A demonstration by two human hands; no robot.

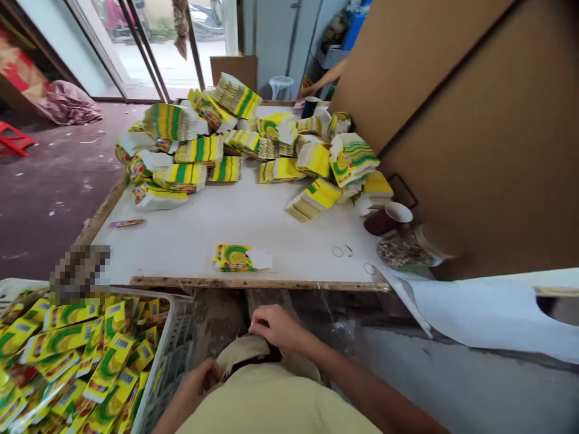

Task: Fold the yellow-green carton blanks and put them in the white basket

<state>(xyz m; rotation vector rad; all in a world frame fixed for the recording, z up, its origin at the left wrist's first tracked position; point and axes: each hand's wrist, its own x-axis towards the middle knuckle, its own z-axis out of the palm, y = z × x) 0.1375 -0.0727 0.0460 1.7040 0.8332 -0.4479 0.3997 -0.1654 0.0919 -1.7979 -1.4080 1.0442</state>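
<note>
Both hands are at my waist, below the table edge. My left hand (198, 384) has its fingers curled in at the side of my pale khaki shirt (271, 401), gripping the cloth. Across from it, my right hand (277, 325) is closed at the raised hem of the same shirt, fingertips pointing left. Part of the fingers of each hand is hidden by cloth. Ahead of them, near the front of the table (217, 223), lies one flat yellow-green printed carton (235, 257) with a white flap to its right.
Stacks of flat cartons (199, 150) cover the table's back. A crate (156, 361) of filled yellow packets stands at left. A dark red cup (386, 218), a jar (407, 250) and rubber bands (338, 252) lie right, beside tall cardboard (488, 150). Another person's arm (330, 75) reaches in behind.
</note>
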